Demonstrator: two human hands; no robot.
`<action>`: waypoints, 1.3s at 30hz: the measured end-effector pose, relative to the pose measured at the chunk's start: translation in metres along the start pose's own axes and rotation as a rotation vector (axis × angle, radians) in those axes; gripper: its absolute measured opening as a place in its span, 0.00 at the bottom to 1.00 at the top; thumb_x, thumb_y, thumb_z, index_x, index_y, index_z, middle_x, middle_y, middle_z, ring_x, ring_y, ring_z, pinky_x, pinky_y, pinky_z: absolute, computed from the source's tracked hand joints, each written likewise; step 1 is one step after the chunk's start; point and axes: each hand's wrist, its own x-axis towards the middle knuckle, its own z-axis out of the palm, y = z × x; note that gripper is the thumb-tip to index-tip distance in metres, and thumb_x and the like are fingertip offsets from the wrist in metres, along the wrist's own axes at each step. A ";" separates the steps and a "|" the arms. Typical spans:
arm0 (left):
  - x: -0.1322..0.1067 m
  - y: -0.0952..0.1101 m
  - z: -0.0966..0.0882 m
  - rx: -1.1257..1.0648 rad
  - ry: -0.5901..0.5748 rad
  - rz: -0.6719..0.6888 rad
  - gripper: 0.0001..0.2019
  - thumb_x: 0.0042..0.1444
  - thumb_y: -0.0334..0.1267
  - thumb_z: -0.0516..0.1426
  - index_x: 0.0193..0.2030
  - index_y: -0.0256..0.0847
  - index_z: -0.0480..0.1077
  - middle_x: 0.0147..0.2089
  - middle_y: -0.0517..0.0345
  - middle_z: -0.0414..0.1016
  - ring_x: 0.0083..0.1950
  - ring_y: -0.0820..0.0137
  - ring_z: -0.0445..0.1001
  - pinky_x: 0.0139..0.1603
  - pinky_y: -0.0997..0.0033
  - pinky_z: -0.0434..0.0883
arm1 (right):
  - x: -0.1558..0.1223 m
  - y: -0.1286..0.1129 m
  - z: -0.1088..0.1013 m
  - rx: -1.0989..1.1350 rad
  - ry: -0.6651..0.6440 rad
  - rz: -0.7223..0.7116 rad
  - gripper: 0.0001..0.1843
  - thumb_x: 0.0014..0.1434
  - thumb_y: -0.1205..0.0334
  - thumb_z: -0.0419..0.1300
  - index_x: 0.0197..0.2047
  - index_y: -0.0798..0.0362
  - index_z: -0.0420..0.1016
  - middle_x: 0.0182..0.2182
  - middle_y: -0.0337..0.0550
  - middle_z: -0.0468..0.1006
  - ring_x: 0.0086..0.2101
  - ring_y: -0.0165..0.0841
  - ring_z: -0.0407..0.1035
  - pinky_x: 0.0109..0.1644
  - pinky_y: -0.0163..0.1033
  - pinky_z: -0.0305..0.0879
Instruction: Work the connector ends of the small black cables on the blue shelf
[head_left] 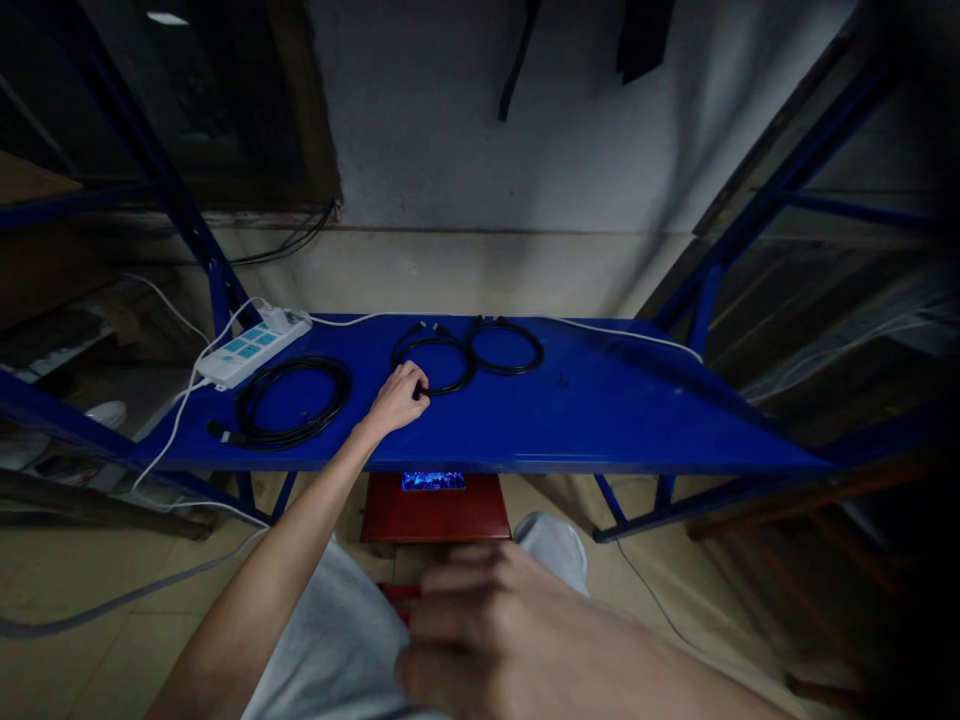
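Low in dim light, a blue metal shelf [600, 415] holds three loops of black cable, and the person's left hand [401, 397] is pinched, thumb against fingers, on the near left edge of the middle coil [450, 389]. The right hand [487, 625] hangs close to the camera, well apart from the shelf and badly blurred; its fingers look bent, but whether they grip anything cannot be told. The middle coil meets the right coil [514, 372] side by side, so a tug could drag that neighbour along if the two are caught together. No tie can be made out around the held loop, and a grip at one edge alone might let its turns spring loose. Its connector ends [431, 327] lie near a white cord [622, 331] running along the back, where a careless pull might snag. To the left, the forearm passes just beside the left coil [292, 436], which a sideways sweep could push about. Beyond that coil sits a white power strip [251, 350]; its lead drops past the shelf's left end, and an arm catching it might drag the strip out of place.
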 end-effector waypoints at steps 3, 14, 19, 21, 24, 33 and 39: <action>-0.002 0.008 -0.003 0.069 -0.016 0.062 0.05 0.61 0.36 0.58 0.43 0.42 0.68 0.46 0.52 0.72 0.51 0.59 0.71 0.56 0.57 0.70 | 0.017 0.082 0.013 -0.099 0.188 0.199 0.12 0.59 0.72 0.54 0.38 0.53 0.78 0.33 0.47 0.80 0.38 0.36 0.73 0.45 0.39 0.66; 0.015 0.043 -0.046 0.533 -0.105 0.326 0.23 0.72 0.54 0.46 0.40 0.38 0.72 0.32 0.50 0.77 0.37 0.61 0.78 0.42 0.65 0.70 | 0.001 0.305 0.029 0.100 0.943 0.610 0.15 0.55 0.69 0.49 0.43 0.54 0.72 0.31 0.42 0.77 0.30 0.33 0.69 0.36 0.35 0.60; -0.002 0.040 -0.109 0.602 0.046 0.403 0.21 0.72 0.52 0.47 0.37 0.38 0.70 0.31 0.53 0.74 0.35 0.64 0.74 0.42 0.64 0.68 | -0.002 0.304 0.031 0.028 0.987 0.719 0.10 0.56 0.66 0.50 0.42 0.53 0.66 0.31 0.44 0.73 0.32 0.36 0.67 0.39 0.39 0.62; -0.025 0.027 -0.130 0.628 0.114 0.372 0.19 0.71 0.50 0.49 0.35 0.40 0.69 0.30 0.55 0.72 0.33 0.65 0.73 0.40 0.64 0.66 | -0.002 0.300 0.029 -0.141 0.996 0.797 0.11 0.56 0.67 0.50 0.43 0.54 0.67 0.35 0.48 0.74 0.37 0.39 0.67 0.43 0.42 0.63; -0.067 -0.003 -0.148 0.651 0.165 0.283 0.17 0.70 0.48 0.52 0.32 0.43 0.67 0.29 0.56 0.71 0.32 0.65 0.70 0.37 0.64 0.65 | 0.001 0.292 0.026 -0.377 0.914 0.901 0.20 0.57 0.69 0.50 0.52 0.56 0.70 0.47 0.56 0.74 0.47 0.47 0.66 0.50 0.50 0.63; -0.148 -0.057 -0.133 0.576 0.246 0.080 0.04 0.65 0.40 0.54 0.39 0.48 0.70 0.34 0.56 0.76 0.36 0.60 0.75 0.38 0.58 0.71 | 0.015 0.289 0.029 -0.371 0.591 0.772 0.30 0.61 0.74 0.50 0.66 0.57 0.68 0.61 0.55 0.71 0.61 0.45 0.63 0.67 0.51 0.59; -0.140 -0.008 -0.100 0.426 0.417 0.036 0.32 0.60 0.39 0.56 0.71 0.56 0.57 0.65 0.45 0.68 0.64 0.46 0.70 0.61 0.39 0.70 | 0.019 0.274 0.028 -0.300 0.398 0.604 0.32 0.62 0.74 0.50 0.69 0.54 0.67 0.64 0.52 0.69 0.62 0.43 0.64 0.69 0.49 0.58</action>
